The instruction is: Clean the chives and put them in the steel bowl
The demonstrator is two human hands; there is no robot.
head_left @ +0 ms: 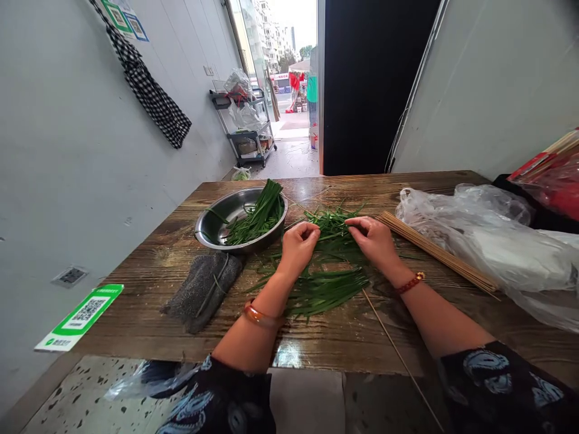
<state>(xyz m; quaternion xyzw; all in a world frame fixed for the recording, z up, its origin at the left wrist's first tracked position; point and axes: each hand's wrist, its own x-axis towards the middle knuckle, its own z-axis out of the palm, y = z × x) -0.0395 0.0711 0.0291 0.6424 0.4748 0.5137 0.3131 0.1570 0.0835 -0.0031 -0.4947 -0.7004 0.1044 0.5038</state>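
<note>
- Leaf pile (333,224): between both hands, just beside fingertips.
- Left hand (298,244): fingers curled to thumb; grasp cannot be determined.
- Right hand (374,241): fingers bent toward thumb; grasp likewise indeterminable.

1. Table (149,325): dark wood, landmark for the rest.
2. Grey cloth (194,286): crumpled, on table, left part.
3. QR card (84,316): green and white, at table's near left corner.
4. Clear bag (506,241): crumpled, on table, right side, something white inside.
5. Red packet (558,181): at table's far right.
6. Checked cloth (154,99): hanging on wall, above left of table.
7. Stickers (120,19): same wall, high above table.
8. Cart (220,101): beyond table, left; bags on shelves.
9. Floor bag (242,174): just past table's far edge.
10. Black panel (375,84): behind table.
</note>
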